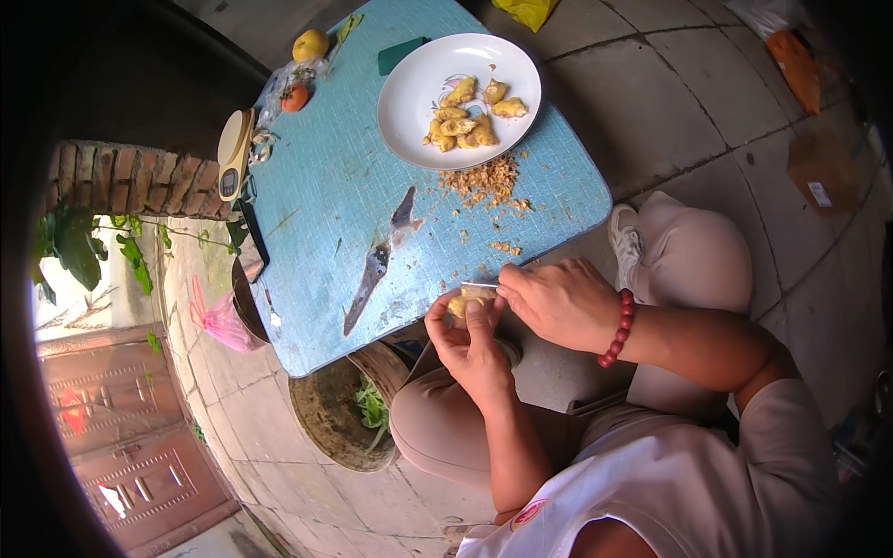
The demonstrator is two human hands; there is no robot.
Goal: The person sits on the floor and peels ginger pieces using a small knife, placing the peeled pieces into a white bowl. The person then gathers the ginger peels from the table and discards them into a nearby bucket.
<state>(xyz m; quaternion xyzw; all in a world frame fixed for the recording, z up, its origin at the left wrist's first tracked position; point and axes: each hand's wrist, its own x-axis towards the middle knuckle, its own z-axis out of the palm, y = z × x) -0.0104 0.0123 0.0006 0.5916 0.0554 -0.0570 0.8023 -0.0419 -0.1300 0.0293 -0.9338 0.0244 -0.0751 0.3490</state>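
My left hand (471, 349) holds a piece of ginger (458, 306) between thumb and fingers, just off the near edge of the blue table (321, 230). In my right hand (561, 303) is a thin metal tool (478, 284), laid against the top of that piece. Its kind is hidden by my fingers. Farther back on the table, a white plate (411, 91) carries several yellow ginger pieces (458, 127), some stacked on one another. Brown peel scraps (492, 183) lie heaped by the plate's near rim, with smaller bits scattered toward my hands.
A kitchen scale (234, 150), a tomato (294, 97) and a round yellow fruit (310, 46) sit along the table's left side. Garlic cloves (261, 146) lie beside the scale. Below the near edge stands a round basin (328, 418) with green leaves (372, 406). A pink bag (230, 324) is left of the table.
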